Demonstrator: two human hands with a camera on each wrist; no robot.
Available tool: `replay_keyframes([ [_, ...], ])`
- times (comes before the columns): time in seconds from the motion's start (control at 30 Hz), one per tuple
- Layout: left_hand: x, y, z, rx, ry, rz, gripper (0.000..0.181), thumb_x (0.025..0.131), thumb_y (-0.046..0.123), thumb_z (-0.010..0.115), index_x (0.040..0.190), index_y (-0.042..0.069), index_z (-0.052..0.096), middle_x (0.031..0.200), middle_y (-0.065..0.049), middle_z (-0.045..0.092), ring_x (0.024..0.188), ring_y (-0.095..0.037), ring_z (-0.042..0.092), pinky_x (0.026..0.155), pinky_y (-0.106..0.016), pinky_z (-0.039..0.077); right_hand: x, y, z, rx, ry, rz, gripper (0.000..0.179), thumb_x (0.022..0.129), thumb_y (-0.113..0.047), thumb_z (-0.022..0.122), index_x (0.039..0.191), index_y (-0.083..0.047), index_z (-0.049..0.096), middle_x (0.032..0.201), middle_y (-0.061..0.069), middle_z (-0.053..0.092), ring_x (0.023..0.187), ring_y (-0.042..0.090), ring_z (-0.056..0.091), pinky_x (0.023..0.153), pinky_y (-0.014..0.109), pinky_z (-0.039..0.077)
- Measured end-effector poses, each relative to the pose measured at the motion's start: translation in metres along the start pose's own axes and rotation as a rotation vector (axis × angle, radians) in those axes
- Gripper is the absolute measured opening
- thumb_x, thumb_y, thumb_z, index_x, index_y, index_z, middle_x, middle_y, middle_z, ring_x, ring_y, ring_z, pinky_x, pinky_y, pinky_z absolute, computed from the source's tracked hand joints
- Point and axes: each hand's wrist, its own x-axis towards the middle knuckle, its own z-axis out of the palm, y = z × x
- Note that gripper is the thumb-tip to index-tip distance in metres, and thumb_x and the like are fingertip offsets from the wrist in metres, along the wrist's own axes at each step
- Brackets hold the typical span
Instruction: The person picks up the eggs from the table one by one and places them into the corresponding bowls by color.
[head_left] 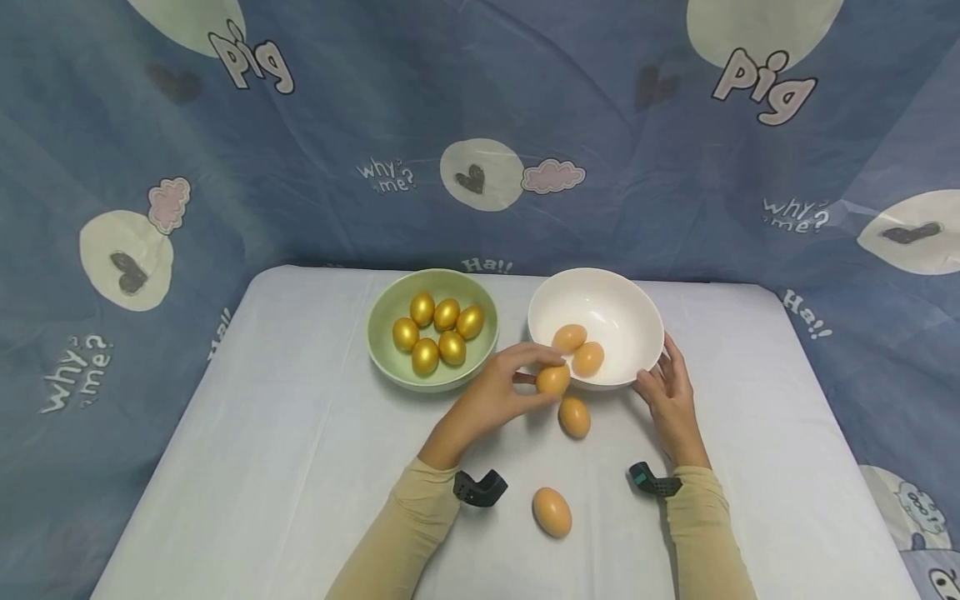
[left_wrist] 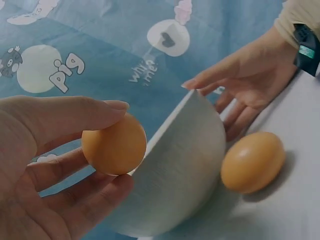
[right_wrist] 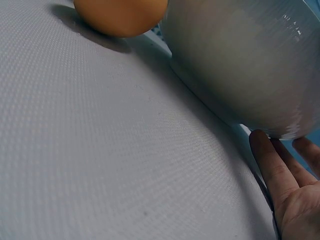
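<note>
My left hand pinches a brown egg between thumb and fingers, at the near left rim of a white bowl. The left wrist view shows this held egg close up, with the bowl behind it. Two brown eggs lie inside the bowl. On the bowl's right side rests my right hand, thumb at the rim and fairly straight fingers against the outer wall. One brown egg lies on the table just in front of the bowl.
A green bowl with several gold eggs stands left of the white one. Another brown egg lies nearer the front, between the forearms. A white cloth covers the table; a blue printed curtain hangs behind.
</note>
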Motion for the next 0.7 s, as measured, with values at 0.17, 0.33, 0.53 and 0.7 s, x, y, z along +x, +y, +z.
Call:
replay_keyframes([
  [0.17,0.016,0.004,-0.003,0.001,0.018,0.022,0.049,0.084,0.009,0.086,0.129,0.009,0.069,0.135,-0.005,0.067,0.126,-0.021,0.064,0.098,-0.03,0.062,0.0,0.0,0.0,-0.012,0.008,0.008,0.078,0.104,-0.025,0.064,0.164,-0.04,0.017,0.174,0.002,0.021,0.157,0.031,0.032,0.103,0.011,0.051],
  [0.33,0.034,0.006,-0.004,0.001,0.028,0.031,0.048,0.085,0.009,0.086,0.13,0.009,0.07,0.134,-0.004,0.069,0.124,-0.019,0.064,0.095,-0.03,0.063,0.0,0.0,0.0,-0.018,0.011,0.012,0.077,0.104,-0.025,0.064,0.164,-0.041,0.018,0.174,0.001,0.022,0.156,0.03,0.033,0.103,0.011,0.051],
  [0.53,0.054,0.009,-0.003,-0.071,0.018,-0.012,0.045,0.087,0.007,0.083,0.13,0.011,0.07,0.137,-0.004,0.066,0.129,-0.019,0.062,0.096,-0.019,0.061,0.0,0.0,-0.001,0.001,0.004,0.014,0.077,0.104,-0.023,0.063,0.164,-0.04,0.017,0.174,0.002,0.02,0.157,0.032,0.031,0.103,0.011,0.051],
  [0.7,0.069,0.011,-0.002,-0.078,0.013,-0.002,0.046,0.086,0.007,0.084,0.13,0.009,0.07,0.137,-0.006,0.066,0.127,-0.021,0.063,0.098,-0.02,0.06,0.001,0.0,-0.001,0.013,0.001,0.017,0.078,0.104,-0.024,0.063,0.164,-0.04,0.017,0.174,0.003,0.02,0.157,0.031,0.031,0.104,0.011,0.051],
])
